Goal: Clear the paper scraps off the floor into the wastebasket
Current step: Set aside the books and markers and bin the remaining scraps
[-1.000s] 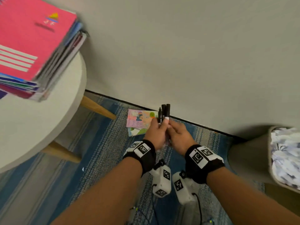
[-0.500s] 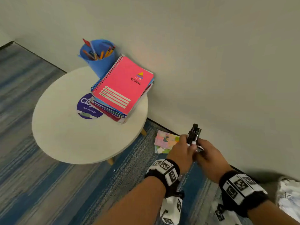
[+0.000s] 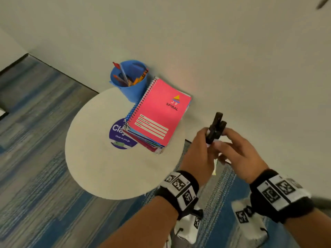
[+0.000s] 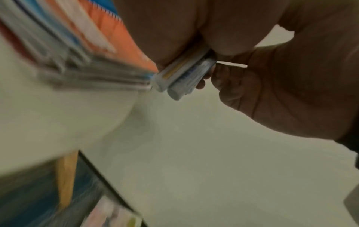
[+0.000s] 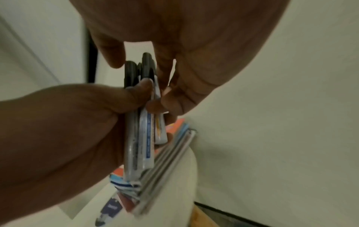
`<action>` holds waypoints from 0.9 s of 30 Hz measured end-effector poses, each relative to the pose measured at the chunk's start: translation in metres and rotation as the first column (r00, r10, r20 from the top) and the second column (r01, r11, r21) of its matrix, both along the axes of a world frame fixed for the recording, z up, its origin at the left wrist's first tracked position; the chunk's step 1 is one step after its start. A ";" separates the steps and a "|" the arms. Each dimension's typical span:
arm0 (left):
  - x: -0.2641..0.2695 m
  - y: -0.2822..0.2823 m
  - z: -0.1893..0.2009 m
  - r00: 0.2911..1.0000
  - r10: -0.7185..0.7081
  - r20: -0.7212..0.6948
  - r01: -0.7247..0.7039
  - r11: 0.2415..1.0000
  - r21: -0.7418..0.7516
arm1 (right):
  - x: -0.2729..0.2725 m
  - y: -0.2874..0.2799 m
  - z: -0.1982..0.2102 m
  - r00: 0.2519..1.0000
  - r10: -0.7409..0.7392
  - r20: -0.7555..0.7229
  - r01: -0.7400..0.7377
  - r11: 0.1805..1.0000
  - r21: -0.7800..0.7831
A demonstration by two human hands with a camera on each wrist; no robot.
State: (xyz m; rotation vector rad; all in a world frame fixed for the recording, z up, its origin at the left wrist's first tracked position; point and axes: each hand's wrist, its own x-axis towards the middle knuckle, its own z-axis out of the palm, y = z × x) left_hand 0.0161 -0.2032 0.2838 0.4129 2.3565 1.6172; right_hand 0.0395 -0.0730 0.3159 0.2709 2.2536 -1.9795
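Several markers: a bunch of markers (image 3: 215,128), black caps up, is held upright in the air just right of the table (image 3: 100,158), between the two hands.
Left hand: the left hand (image 3: 200,151) has thumb and fingers curled round the pale barrels; in the right wrist view its thumb (image 5: 139,90) presses across them just below the caps.
Right hand: the right hand (image 3: 238,153) meets the bunch from the other side, fingertips pinching at the barrels; the rest of its fingers are loosely bent.
Paper scraps: none can be made out on the floor (image 3: 35,158) in the head view; a colourful sheet (image 4: 108,215) lies by the skirting in the left wrist view, too blurred to say whether it is scrap. The wastebasket is not in view.
Step in hand: judged to be tidying the markers away, most likely into the blue cup (image 3: 130,81) at the back of the table, beside the notebooks (image 3: 157,115).
Doing it well: square the bunch so no barrel slips, let one hand take it fully, carry it over the notebooks rather than across them, and lower it into the cup beside the pencils already there.
Risk: a loose marker could drop to the floor; the cup, being light, may tip if nudged at its rim.
Afterwards: both hands are then free for the scraps.
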 end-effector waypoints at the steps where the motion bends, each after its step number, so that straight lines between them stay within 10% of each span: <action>1: -0.015 -0.006 0.013 0.999 0.001 -0.052 0.000 1.000 0.024 | -0.015 -0.006 0.012 0.999 0.008 -0.033 -0.007 1.000 0.023; 10: -0.115 -0.061 0.091 0.940 0.054 -0.337 -0.005 0.989 0.145 | -0.116 -0.065 0.085 0.954 0.038 -0.296 -0.011 0.995 0.095; 16: -0.180 -0.111 0.121 0.840 0.158 -0.520 -0.292 0.938 -0.188 | -0.186 -0.116 0.117 0.909 0.083 -0.409 -0.016 0.987 0.163; 22: -0.245 -0.149 0.106 0.907 0.172 -0.384 -0.239 0.962 -0.134 | -0.257 -0.153 0.107 0.928 0.148 -0.343 -0.028 0.943 0.331; 27: -0.269 -0.177 0.081 0.961 0.104 -0.255 -0.199 0.902 -0.384 | -0.280 -0.161 0.075 0.956 0.251 -0.152 -0.123 0.813 0.570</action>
